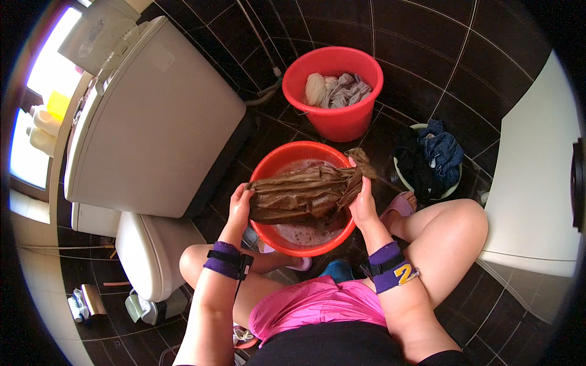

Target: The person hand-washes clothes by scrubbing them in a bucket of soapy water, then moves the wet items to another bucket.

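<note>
A wet brown cloth garment (302, 192) is stretched between my two hands over a red plastic basin (265, 233). My left hand (240, 206) grips its left end near the basin's left rim. At the right, my right hand (364, 201) holds the bunched other end, and a crumpled bit of cloth sticks up past the fingers. Sudsy water (304, 235) shows in the basin below and above the garment. The garment hides the middle of the basin.
Behind the basin stands a red bucket (341, 121) with pale, wet-looking cloth inside. A pale tub (403, 176) of dark clothes and denim sits at the right. A white appliance (155, 123) and a toilet (142, 256) flank the left; a white cabinet-like unit (533, 174) stands far right.
</note>
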`<move>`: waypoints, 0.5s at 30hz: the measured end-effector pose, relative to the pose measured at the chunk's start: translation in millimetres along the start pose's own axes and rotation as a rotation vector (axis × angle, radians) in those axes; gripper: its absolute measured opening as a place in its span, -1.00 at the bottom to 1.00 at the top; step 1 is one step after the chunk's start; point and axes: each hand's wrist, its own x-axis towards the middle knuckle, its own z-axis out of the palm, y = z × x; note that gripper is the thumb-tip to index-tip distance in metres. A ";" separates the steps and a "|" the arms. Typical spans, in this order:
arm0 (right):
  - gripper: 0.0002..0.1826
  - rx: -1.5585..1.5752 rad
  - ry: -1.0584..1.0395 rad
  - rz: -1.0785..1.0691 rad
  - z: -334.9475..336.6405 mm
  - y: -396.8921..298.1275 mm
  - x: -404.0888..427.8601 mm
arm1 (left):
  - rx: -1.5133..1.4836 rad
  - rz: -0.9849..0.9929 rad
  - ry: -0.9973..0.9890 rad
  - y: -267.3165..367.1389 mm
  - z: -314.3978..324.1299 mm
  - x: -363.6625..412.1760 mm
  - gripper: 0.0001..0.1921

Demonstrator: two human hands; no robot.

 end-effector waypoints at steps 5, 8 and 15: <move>-0.39 0.227 -0.236 -0.060 12.0 -8.2 -5.5 | 0.097 0.067 0.144 -11.0 -0.9 -7.0 -0.78; -0.46 0.406 -0.199 -0.061 0.6 -14.0 0.5 | -0.192 0.060 0.120 12.2 6.0 -8.7 -0.77; -0.50 -0.019 -0.091 -0.158 9.1 -23.6 -3.4 | -0.314 0.155 -0.020 81.7 30.0 -9.1 -0.76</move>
